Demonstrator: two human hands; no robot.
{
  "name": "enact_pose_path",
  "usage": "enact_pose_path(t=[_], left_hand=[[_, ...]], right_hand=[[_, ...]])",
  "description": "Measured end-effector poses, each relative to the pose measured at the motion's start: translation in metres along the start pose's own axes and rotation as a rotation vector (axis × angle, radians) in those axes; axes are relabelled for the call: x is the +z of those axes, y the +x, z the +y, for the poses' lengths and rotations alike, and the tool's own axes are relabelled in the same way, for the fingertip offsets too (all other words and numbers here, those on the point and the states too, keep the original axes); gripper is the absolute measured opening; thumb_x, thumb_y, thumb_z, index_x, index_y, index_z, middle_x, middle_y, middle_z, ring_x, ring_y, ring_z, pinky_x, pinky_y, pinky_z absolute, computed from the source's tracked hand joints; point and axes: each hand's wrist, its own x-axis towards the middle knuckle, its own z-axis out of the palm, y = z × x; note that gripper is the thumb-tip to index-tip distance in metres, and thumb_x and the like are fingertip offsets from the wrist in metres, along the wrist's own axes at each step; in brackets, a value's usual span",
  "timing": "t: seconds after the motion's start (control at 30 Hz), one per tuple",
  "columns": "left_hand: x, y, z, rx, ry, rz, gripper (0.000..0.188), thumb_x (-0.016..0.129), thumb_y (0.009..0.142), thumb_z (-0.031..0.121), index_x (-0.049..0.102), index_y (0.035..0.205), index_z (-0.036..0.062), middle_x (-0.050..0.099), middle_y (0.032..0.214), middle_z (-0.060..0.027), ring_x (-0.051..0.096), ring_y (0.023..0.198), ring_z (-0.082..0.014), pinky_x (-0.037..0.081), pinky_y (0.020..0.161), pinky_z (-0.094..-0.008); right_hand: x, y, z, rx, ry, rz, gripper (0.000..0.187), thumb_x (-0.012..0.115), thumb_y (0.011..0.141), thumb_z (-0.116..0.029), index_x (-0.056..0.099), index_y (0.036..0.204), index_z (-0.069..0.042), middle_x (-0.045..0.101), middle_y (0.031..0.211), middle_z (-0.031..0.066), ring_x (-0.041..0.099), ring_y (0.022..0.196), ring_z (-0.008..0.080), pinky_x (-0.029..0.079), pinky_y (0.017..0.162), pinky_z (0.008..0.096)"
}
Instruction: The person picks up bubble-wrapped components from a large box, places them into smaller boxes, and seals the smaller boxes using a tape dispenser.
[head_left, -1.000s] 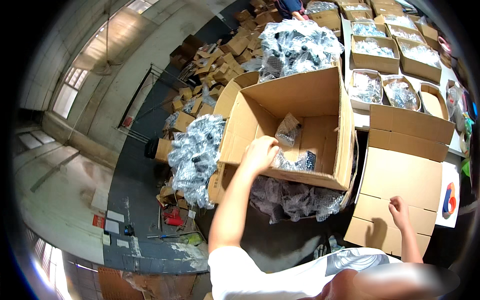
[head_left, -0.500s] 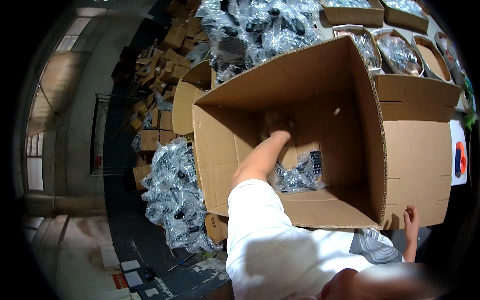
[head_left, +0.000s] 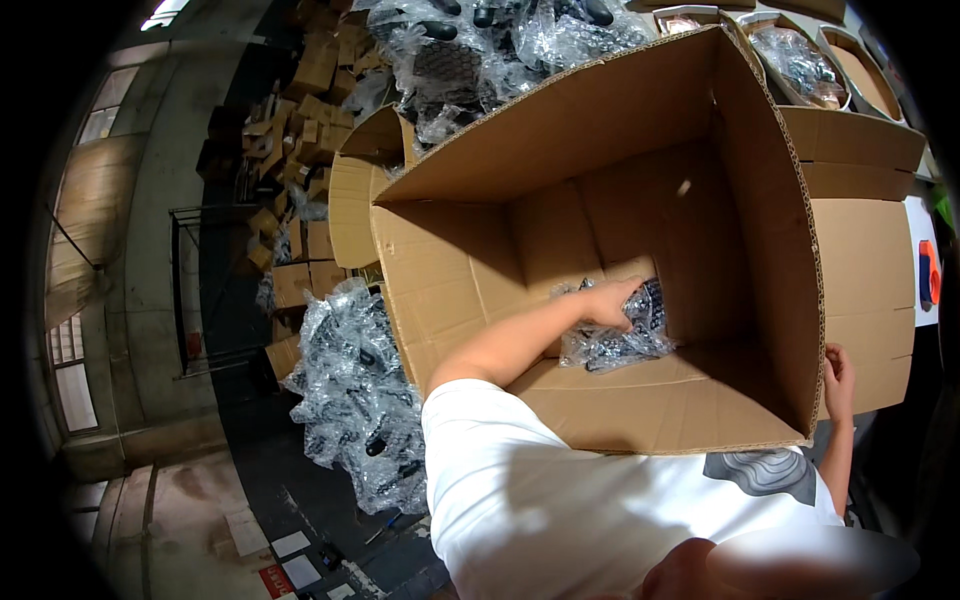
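A large open cardboard box point(head_left: 610, 418) fills the middle of the view. My left arm reaches down into it from the lower left. On the box floor lies a clear bubble-wrapped package point(head_left: 622, 348) with dark parts inside. My left hand point(head_left: 606, 303) is closed on top of this package, the thumb toward its far side; some fingertips are hidden in the wrap. Just outside the box's right rim is my right hand point(head_left: 839, 382), its fingers curled and nothing visible in them. Whether it touches the box wall is hard to tell.
Bubble-wrapped items are piled to the left point(head_left: 360, 400) and beyond the box point(head_left: 470, 60). Cardboard flaps point(head_left: 868, 300) stick out on the right, near an orange and blue object point(head_left: 930, 275). Small trays point(head_left: 797, 62) stand far right; loose cartons point(head_left: 315, 60) are heaped far left.
My left hand has moved from the far left of the box floor onto the bubble-wrapped package. My right hand has come up next to the box's right rim.
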Motion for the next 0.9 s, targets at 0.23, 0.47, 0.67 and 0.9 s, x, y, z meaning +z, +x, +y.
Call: enact_pose_path(t=[0.23,0.47,0.67,0.9], left_hand=[[-0.017,0.024,-0.008,-0.165,-0.296,-0.4,0.051,0.078,0.062,0.018,0.059,0.106,-0.0003,0.065,0.101,-0.013,0.059,0.095,-0.0237,0.046,0.086,-0.0339],[-0.086,-0.011,-0.014,-0.033,-0.669,-0.229,0.036,0.074,0.062,0.002,0.064,0.097,-0.0005,0.068,0.091,-0.009,0.062,0.082,-0.0186,0.049,0.079,-0.0321],[-0.046,-0.024,0.018,-0.241,-0.82,-0.26,0.049,0.075,0.064,0.007,0.06,0.11,0.0012,0.064,0.106,-0.0104,0.059,0.099,-0.0207,0.045,0.09,-0.0318],[0.009,0.005,0.047,-0.312,0.201,0.139,0.051,0.076,0.065,0.034,0.066,0.098,-0.0021,0.043,0.132,-0.0274,0.046,0.119,-0.0353,0.039,0.099,-0.0357]], right_hand=[[-0.006,-0.004,-0.018,-0.033,-0.018,0.013,0.025,0.054,0.09,-0.008,0.052,0.114,-0.001,0.058,0.099,0.0067,0.054,0.093,0.0128,0.043,0.082,0.0257],[-0.028,-0.033,0.001,0.057,-0.097,0.102,0.026,0.054,0.09,-0.008,0.052,0.115,-0.002,0.057,0.097,0.0068,0.054,0.09,0.0129,0.043,0.081,0.0257],[-0.016,-0.033,-0.014,0.029,-0.151,0.053,0.025,0.055,0.088,-0.008,0.054,0.112,-0.001,0.058,0.095,0.0064,0.054,0.085,0.0129,0.044,0.076,0.026],[-0.003,-0.025,-0.016,-0.017,-0.174,0.037,0.026,0.055,0.088,-0.009,0.054,0.113,-0.001,0.058,0.094,0.0062,0.054,0.081,0.0129,0.045,0.074,0.0268]])
